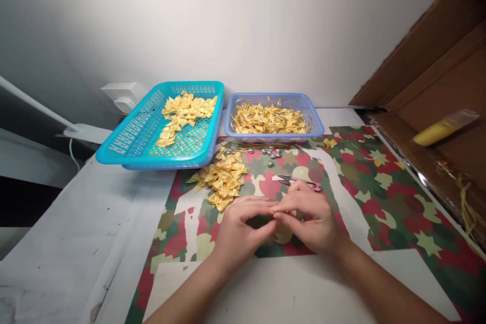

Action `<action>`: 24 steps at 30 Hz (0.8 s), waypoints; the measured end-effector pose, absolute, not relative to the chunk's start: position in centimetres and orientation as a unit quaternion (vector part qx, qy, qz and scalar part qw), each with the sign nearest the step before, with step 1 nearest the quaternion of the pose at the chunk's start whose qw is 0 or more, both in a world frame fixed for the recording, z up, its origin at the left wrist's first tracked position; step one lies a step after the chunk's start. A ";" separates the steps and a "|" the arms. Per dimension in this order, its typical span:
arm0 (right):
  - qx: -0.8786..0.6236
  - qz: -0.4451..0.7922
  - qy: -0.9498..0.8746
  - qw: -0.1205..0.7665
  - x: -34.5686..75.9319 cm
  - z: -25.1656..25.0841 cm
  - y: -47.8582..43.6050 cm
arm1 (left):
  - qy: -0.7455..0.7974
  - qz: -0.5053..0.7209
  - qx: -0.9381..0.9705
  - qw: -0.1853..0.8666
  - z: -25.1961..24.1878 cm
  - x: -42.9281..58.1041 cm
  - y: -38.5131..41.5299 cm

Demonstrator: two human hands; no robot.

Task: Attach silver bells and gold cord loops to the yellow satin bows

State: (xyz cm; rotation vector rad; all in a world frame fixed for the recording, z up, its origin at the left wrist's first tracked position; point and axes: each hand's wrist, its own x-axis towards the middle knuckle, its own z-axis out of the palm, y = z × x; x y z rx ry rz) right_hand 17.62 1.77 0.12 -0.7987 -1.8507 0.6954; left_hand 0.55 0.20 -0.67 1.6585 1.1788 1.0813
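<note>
Fingers just beside pink snips

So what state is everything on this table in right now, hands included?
Turquoise plastic basket: sparsely filled with yellow ribbon bows.
Lilac plastic basket: full of wired yellow bows.
Loose pile of yellow bows: heaped on the patterned mat.
Silver heart beads: scattered.
Pink-handled thread snips: lying flat.
Left hand: fingertips pinched against the right's.
Right hand: pinched likewise; anything held is hidden.
</note>
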 end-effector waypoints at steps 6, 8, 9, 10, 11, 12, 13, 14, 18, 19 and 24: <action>-0.371 0.317 -0.755 0.438 17.8 0.1 1.9 | 0.473 0.431 0.629 0.441 -0.7 0.3 0.4; -0.429 0.337 -0.736 0.400 18.0 0.0 1.9 | 0.485 0.431 0.612 0.453 -0.7 0.1 0.5; -0.452 0.343 -0.729 0.383 18.1 -0.1 1.9 | 0.489 0.428 0.607 0.458 -0.8 0.0 0.5; -0.466 0.344 -0.726 0.371 18.2 -0.2 1.9 | 0.491 0.423 0.606 0.462 -0.8 -0.1 0.4; -0.466 0.341 -0.732 0.361 18.2 -0.2 1.9 | 0.489 0.417 0.609 0.465 -0.9 -0.2 0.4; -0.456 0.333 -0.747 0.351 18.2 -0.3 2.0 | 0.485 0.413 0.614 0.466 -1.0 -0.3 0.4; -0.439 0.319 -0.766 0.344 18.2 -0.4 2.1 | 0.480 0.408 0.621 0.466 -1.1 -0.3 0.4; -0.420 0.303 -0.785 0.341 18.2 -0.5 2.2 | 0.476 0.403 0.628 0.466 -1.2 -0.4 0.5; -0.384 0.246 -0.814 0.360 18.2 -0.9 2.6 | 0.462 0.369 0.668 0.452 -1.4 -0.6 0.7; -0.388 0.241 -0.810 0.369 18.2 -1.0 2.7 | 0.465 0.358 0.680 0.439 -1.3 -0.7 0.7; -0.400 0.231 -0.793 0.397 18.2 -1.2 2.8 | 0.505 0.298 0.728 0.355 -1.1 -1.0 0.9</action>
